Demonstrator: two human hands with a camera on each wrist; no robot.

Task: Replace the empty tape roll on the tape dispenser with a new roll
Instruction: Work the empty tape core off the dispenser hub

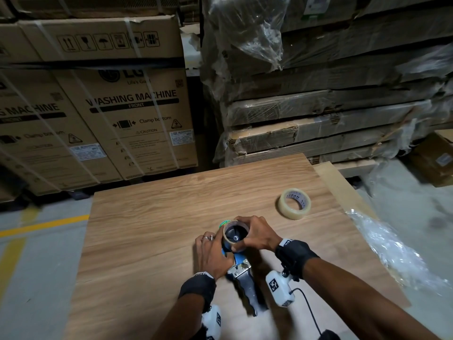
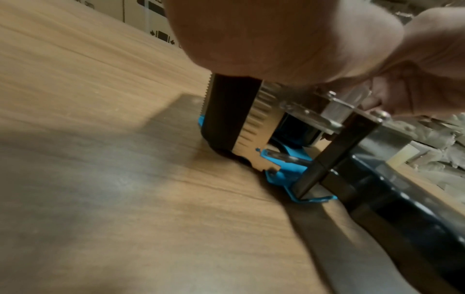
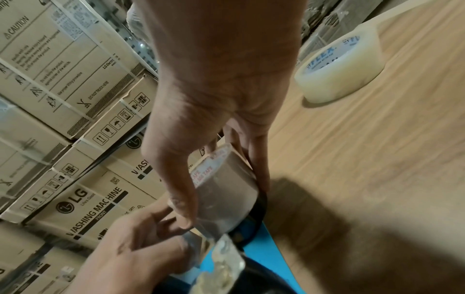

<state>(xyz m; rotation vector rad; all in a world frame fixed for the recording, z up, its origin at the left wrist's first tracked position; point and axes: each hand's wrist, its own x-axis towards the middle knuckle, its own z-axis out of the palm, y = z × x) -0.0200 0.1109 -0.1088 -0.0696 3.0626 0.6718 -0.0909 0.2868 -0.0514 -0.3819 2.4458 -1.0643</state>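
Note:
The tape dispenser lies on its side on the wooden table, blue frame down and black handle pointing toward me. On its black hub sits the empty brown cardboard roll. My right hand grips this roll from above, thumb on the near side and fingers on the far side; the right wrist view shows the roll between them. My left hand holds the dispenser's front end, above the serrated blade. The new clear tape roll lies flat to the right, apart from both hands.
Strapped washing machine cartons are stacked behind the table on the left. Plastic-wrapped flat cartons rise at the back right. Crumpled clear film hangs over the table's right edge. Bare wood stretches left of the dispenser.

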